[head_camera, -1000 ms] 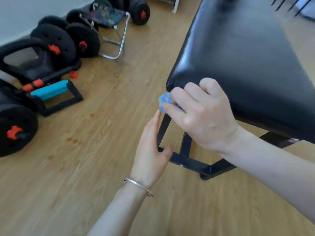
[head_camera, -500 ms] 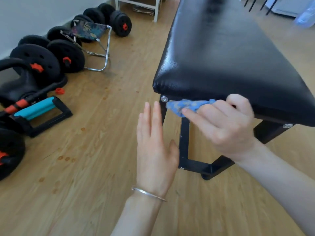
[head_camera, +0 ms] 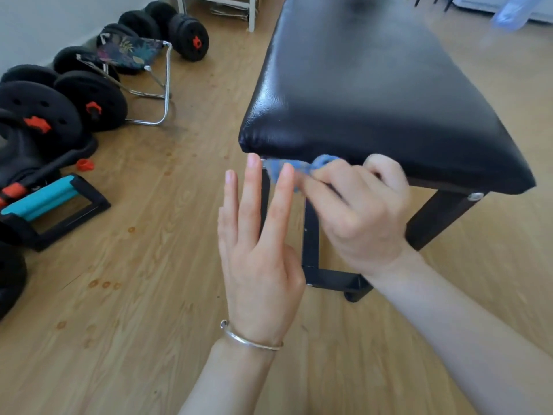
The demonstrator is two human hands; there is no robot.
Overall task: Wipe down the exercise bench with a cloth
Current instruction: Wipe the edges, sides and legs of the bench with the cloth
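Observation:
The exercise bench (head_camera: 374,94) has a glossy black padded top on a black metal frame (head_camera: 311,235) and fills the upper right. My right hand (head_camera: 359,214) grips a bunched blue cloth (head_camera: 302,166) and holds it against the underside of the pad's near edge, close to the left corner. Most of the cloth is hidden by my fingers. My left hand (head_camera: 257,250) hovers just left of the frame leg with fingers straight and spread, holding nothing; a silver bangle sits on its wrist.
Black dumbbells (head_camera: 89,100) with red collars line the wall at left. A small folding stool (head_camera: 137,55) stands among them. A teal-handled push-up bar (head_camera: 51,202) lies on the wooden floor at left. A white frame (head_camera: 251,13) stands at the far end.
My right hand has slid the cloth from the pad's left corner rightward along the lower near edge. My left hand has risen with fingers straightening. The view has shifted.

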